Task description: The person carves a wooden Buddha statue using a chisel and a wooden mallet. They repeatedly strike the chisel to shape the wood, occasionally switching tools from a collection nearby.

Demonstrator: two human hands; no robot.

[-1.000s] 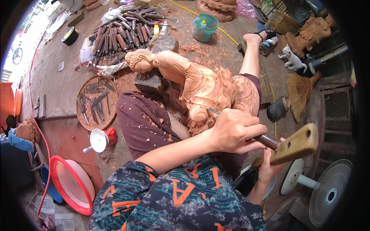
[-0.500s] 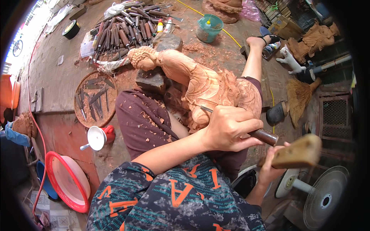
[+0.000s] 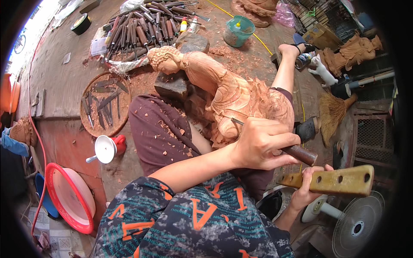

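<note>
A carved wooden statue (image 3: 230,96) with a curly-haired head leans across my lap, its head to the upper left. My left hand (image 3: 266,142) is closed round the dark wooden handle of a chisel (image 3: 304,155). The chisel's metal tip meets the statue's lower carved part, just beyond my knuckles. To the lower right, my right hand (image 3: 304,189) grips a yellowish wooden mallet (image 3: 333,180), a flat bar with a row of dark holes. The mallet sits just below the chisel's butt end, apart from it.
Many carving tools (image 3: 142,32) lie piled at the far left. A round tray (image 3: 81,114) of blades, a white lamp-like cup (image 3: 106,148) and a red-rimmed basin (image 3: 51,185) stand left. A fan (image 3: 357,228), a broom (image 3: 333,114) and a white cat (image 3: 322,72) are right; a green bucket (image 3: 237,36) stands beyond.
The mallet, blurred before, is now sharp and a little lower and farther right, with its holes showing. My left hand still holds the chisel against the statue. The whole view has shifted slightly.
</note>
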